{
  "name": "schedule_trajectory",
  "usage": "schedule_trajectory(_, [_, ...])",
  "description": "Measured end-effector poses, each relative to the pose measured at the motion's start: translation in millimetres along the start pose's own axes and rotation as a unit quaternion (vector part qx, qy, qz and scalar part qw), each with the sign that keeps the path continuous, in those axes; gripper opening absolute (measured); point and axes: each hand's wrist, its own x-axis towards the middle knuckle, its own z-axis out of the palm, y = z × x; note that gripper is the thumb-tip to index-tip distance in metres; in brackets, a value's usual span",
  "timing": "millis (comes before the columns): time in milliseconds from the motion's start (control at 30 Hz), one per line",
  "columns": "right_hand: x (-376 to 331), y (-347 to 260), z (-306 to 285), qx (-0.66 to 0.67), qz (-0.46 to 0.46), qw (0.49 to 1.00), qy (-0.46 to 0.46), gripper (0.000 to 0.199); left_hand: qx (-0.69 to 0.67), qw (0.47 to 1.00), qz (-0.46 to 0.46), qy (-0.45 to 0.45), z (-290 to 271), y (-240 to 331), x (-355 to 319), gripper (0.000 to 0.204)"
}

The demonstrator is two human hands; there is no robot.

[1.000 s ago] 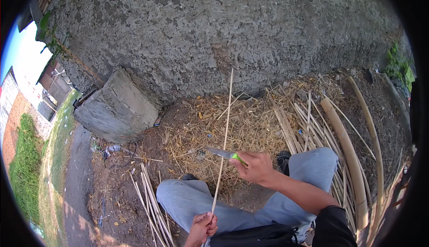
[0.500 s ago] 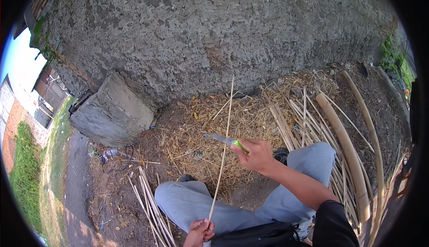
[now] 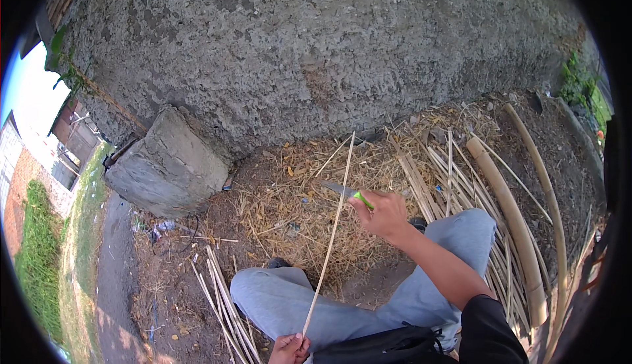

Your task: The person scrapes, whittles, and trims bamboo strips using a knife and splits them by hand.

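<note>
Fingers of the right hand (image 3: 385, 214) clamp a green-handled knife (image 3: 347, 193) against a thin bamboo strip (image 3: 329, 239), whose lower end the left hand (image 3: 289, 349) pinches.

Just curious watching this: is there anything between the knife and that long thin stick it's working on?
Nothing visible. The right hand holds the green-handled knife with its blade right against the thin bamboo strip, which the left hand grips at its lower end.
</note>
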Motion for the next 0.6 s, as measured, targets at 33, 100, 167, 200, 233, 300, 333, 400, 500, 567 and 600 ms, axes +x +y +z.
schedule_trajectory(33, [3.6,2.6,0.0,-0.01,0.01,1.0,-0.002,0.028,0.001,1.0,-0.019,0.003,-1.3,0.4,-1.8,0.041])
schedule_trajectory(100, [-2.2,-3.2,2.8,-0.015,0.006,1.0,0.013,0.027,-0.005,1.0,-0.015,-0.012,-9.0,-8.5,-2.9,0.04])
schedule_trajectory(167, [-4.5,-4.1,5.1,-0.019,0.003,0.999,0.025,0.026,-0.022,0.999,-0.02,0.021,-15.3,-13.9,-9.2,0.038])
schedule_trajectory(200, [-3.9,-0.7,7.1,-0.017,0.021,1.0,0.016,0.026,-0.019,0.999,-0.029,0.011,-15.9,-11.5,-14.0,0.035])
schedule_trajectory(233, [-2.6,2.5,7.2,-0.014,0.039,0.999,0.008,0.026,-0.018,0.999,-0.031,0.011,-18.8,-15.0,-15.2,0.035])
schedule_trajectory(300, [11.4,15.8,-3.2,-0.038,0.086,0.995,-0.015,0.025,-0.014,0.999,-0.013,0.027,-26.3,-28.0,-17.6,0.035])
schedule_trajectory(333, [15.9,21.9,-7.3,-0.062,0.132,0.989,-0.037,0.025,-0.013,0.999,-0.012,0.027,-32.1,-32.6,-21.0,0.035])
schedule_trajectory(400, [16.2,26.9,-8.5,-0.058,0.103,0.993,-0.007,0.025,-0.02,0.999,-0.023,-0.043,-47.2,-39.3,-29.8,0.035])
schedule_trajectory(500, [13.8,28.0,-5.6,-0.047,0.075,0.996,0.02,0.026,-0.044,0.996,-0.068,0.041,-50.5,-50.2,-34.0,0.035])
schedule_trajectory(567, [12.6,25.5,-5.1,-0.039,0.076,0.996,0.018,0.027,-0.026,0.998,-0.056,0.029,-51.4,-49.1,-33.5,0.034])
schedule_trajectory(600, [13.6,22.5,-7.1,-0.04,0.075,0.996,0.006,0.028,-0.008,0.999,-0.043,0.016,-52.1,-48.1,-33.9,0.032])
